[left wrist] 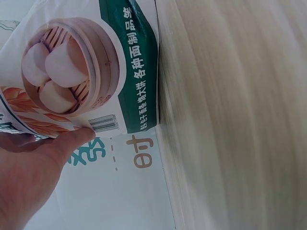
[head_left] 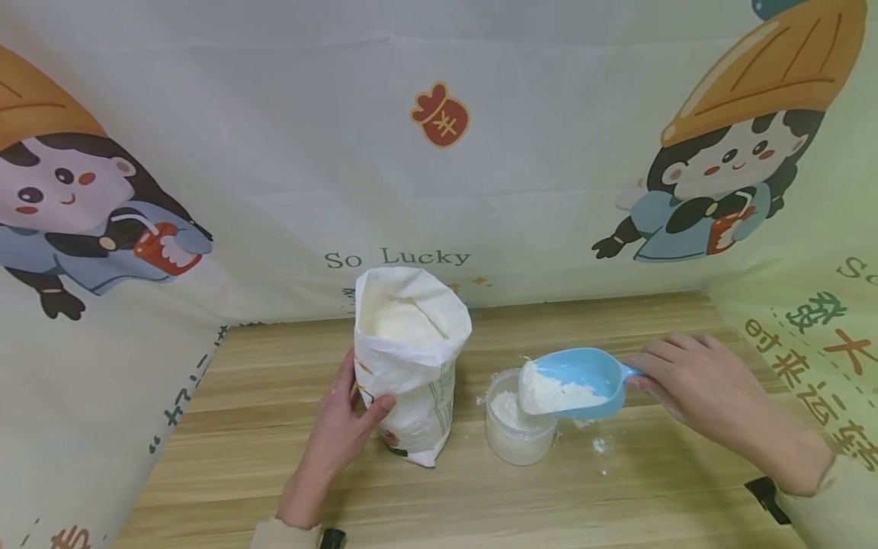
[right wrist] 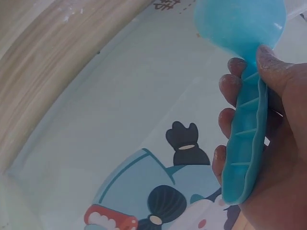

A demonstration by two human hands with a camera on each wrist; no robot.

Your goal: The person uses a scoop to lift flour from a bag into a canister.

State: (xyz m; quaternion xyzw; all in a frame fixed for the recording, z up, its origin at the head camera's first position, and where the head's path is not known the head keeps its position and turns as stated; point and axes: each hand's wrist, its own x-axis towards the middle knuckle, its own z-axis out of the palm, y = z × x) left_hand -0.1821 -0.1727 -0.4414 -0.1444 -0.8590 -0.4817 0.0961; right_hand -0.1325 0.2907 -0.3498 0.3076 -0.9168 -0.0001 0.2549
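My right hand (head_left: 706,389) grips the handle of a blue plastic scoop (head_left: 593,377), its fingers curled round it in the right wrist view. White flour (head_left: 552,393) lies in the scoop, whose front lip hangs over a clear round tub (head_left: 521,450). Flour is in the tub too, partly hidden by the scoop. To the left stands an open white flour bag (head_left: 425,396), upright, with powder visible inside its mouth. My left hand (head_left: 346,431) holds the bag's left side, thumb on the near face. The left wrist view shows the bag's printed steamer of buns.
The wood-grain table (head_left: 226,457) carries small flour spills (head_left: 600,446) around the tub. A printed cloth (head_left: 295,152) with cartoon figures hangs behind it and along both sides, close to the bag's far side.
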